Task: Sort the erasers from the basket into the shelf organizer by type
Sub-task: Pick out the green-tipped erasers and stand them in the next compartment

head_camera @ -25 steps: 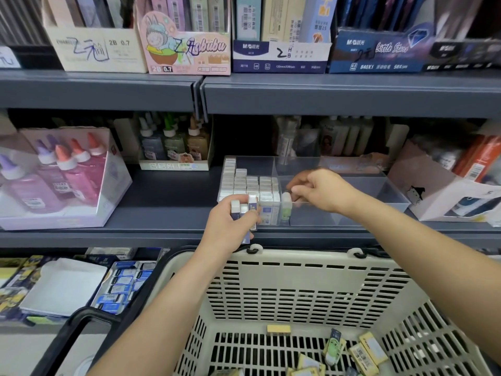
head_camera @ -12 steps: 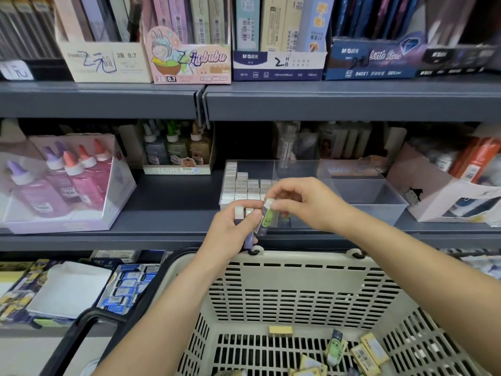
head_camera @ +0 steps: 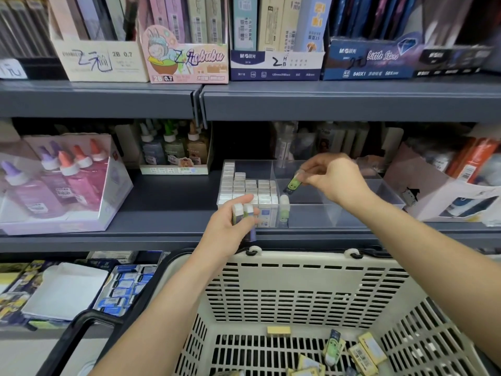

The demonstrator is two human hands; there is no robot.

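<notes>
A clear shelf organizer sits on the middle shelf; its left compartment is packed with upright white erasers. One green-sleeved eraser stands in the front middle compartment. My right hand pinches another green eraser above the middle compartments. My left hand grips a few erasers in front of the organizer. The cream basket below holds several yellow erasers and a green one.
Pink glue bottles in a display box stand left on the shelf, small bottles behind. A white box sits right of the organizer. Pencil-lead boxes fill the upper shelf. Blue eraser packs lie lower left.
My right hand took a green eraser from my left hand's bunch and carried it up and right, over the organizer. The left hand stayed in place.
</notes>
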